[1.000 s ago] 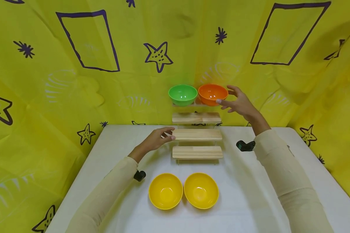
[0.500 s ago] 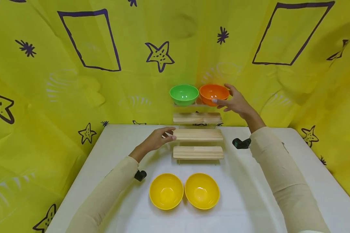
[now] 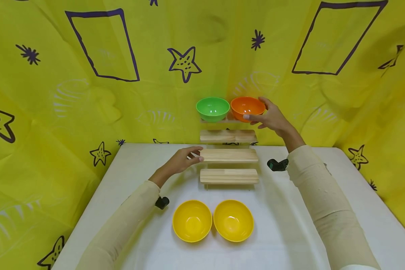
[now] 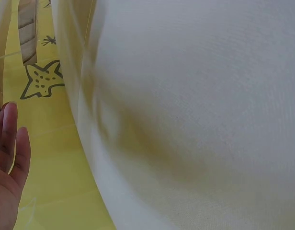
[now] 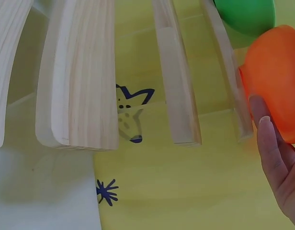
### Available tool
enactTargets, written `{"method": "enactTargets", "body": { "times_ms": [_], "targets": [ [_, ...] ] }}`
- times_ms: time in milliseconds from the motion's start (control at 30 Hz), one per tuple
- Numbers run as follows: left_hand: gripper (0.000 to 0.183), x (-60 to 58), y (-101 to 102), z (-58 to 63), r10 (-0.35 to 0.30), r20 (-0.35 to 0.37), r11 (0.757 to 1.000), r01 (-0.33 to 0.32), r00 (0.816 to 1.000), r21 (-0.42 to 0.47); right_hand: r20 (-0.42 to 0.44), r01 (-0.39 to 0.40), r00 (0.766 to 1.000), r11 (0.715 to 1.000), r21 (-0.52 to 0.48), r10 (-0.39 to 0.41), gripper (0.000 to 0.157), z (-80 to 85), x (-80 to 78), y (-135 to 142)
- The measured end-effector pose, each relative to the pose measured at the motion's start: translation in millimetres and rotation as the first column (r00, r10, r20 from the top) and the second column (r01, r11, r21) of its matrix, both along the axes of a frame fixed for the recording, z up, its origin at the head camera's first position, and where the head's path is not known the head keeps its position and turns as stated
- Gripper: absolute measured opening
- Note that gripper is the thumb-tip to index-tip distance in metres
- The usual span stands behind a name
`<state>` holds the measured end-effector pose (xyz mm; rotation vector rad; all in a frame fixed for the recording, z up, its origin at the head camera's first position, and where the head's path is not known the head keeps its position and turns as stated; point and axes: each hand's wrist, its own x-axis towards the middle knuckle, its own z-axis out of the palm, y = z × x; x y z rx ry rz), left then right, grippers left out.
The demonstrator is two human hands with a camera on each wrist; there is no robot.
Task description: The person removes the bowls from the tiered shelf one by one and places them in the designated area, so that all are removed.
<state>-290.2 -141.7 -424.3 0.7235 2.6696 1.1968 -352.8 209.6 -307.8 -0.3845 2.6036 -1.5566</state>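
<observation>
The rack (image 3: pixel 228 176) stands on the table (image 3: pixel 280 232) before the curtain (image 3: pixel 148 101), and its top shelf (image 5: pixel 230 72) bears the left upper bowl (image 3: pixel 213 108) and, just beside it, the right upper bowl (image 3: pixel 244 106), with the right hand (image 3: pixel 273 118) at its right side. The left hand (image 3: pixel 182 160) is at the left end of the second shelf (image 3: pixel 228 155) from below. Before the rack, the left front bowl (image 3: pixel 192 221) and the right front bowl (image 3: pixel 233 221) stand side by side.

Orange bowl (image 3: pixel 244 105); yellow backdrop (image 3: pixel 222 71), perhaps whitish fish (image 3: pixel 67 99).
</observation>
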Motion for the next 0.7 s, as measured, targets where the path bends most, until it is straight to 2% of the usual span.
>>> {"method": "enactTargets", "body": {
  "times_ms": [433,700],
  "targets": [
    [0.053,-2.5,0,-3.1,0.004,-0.006,1.000,-0.004,1.000,-0.013,-0.024,-0.002,1.000,0.999,-0.045,0.001,0.098,-4.9,1.7,3],
    [0.053,-1.7,-1,-1.6,-0.002,-0.017,1.000,0.001,1.000,-0.020,-0.045,-0.019,0.999,0.998,-0.059,0.016,0.097,-2.1,13.2,8]
  ]
}}
